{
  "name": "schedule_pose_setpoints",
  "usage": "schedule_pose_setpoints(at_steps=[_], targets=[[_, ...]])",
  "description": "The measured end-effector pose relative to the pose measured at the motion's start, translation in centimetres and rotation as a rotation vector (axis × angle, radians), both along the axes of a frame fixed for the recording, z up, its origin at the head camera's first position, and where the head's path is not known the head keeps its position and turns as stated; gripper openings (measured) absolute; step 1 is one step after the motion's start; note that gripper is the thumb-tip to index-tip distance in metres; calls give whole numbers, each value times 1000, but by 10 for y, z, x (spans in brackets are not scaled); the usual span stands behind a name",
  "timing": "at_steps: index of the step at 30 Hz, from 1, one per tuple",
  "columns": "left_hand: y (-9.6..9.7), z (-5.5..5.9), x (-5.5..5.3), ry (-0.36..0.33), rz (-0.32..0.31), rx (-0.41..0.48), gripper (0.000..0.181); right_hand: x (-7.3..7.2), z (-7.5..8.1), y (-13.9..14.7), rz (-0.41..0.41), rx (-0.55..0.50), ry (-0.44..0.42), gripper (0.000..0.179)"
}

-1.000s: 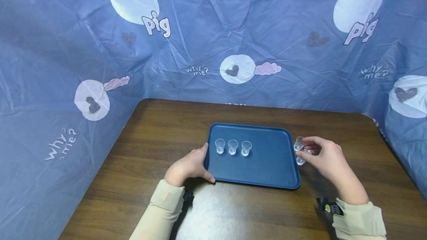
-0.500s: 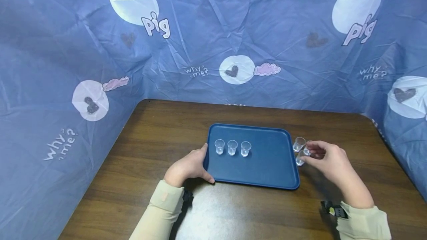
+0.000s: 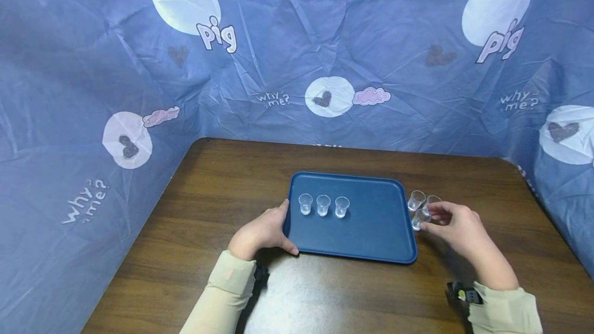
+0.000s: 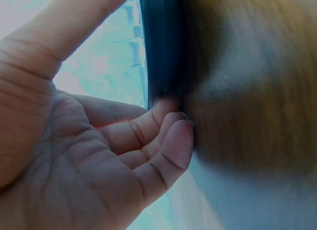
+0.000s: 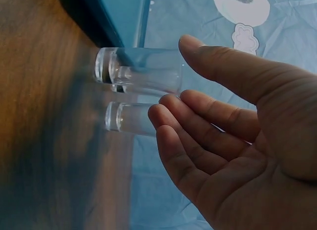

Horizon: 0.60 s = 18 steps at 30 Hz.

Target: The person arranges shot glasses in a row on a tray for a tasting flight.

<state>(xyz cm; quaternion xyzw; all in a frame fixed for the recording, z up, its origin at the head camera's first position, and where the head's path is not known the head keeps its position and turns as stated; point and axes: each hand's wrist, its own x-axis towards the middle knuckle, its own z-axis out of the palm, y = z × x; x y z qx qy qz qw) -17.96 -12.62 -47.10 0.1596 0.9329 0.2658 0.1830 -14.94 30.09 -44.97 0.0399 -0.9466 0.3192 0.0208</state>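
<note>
A blue tray (image 3: 371, 231) lies on the table, with three small clear shot glasses (image 3: 323, 205) upright in a row on its left half. My left hand (image 3: 264, 230) holds the tray's left front corner, thumb at the front edge and fingers along the left side; in the left wrist view the curled fingertips (image 4: 178, 141) meet the dark rim. Just past the tray's right edge stand three more shot glasses. My right hand (image 3: 457, 228) pinches the nearest shot glass (image 5: 143, 69) near its rim, thumb on one side, fingers on the other. Another shot glass (image 5: 131, 118) stands right behind the fingers.
The rear shot glass (image 3: 416, 200) of the right group stands close to the tray's edge. Brown wood table (image 3: 223, 179) surrounds the tray. A blue printed cloth (image 3: 278, 55) hangs along the back and both sides.
My right hand has let go of the rear shot glass of the right group and shifted slightly right and forward to the nearest one. The left hand and the tray have stayed put.
</note>
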Motion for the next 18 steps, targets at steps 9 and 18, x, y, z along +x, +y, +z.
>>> schedule_pose_setpoints(at_steps=[9, 18], targets=[[-1, -1, -1, -1, 7, -8, 133, -5, -11, 2, 6, 6, -23, 45], [-1, -1, -1, -12, 8, -11, 133, -9, -19, 2, 0, 25, -37, 45]])
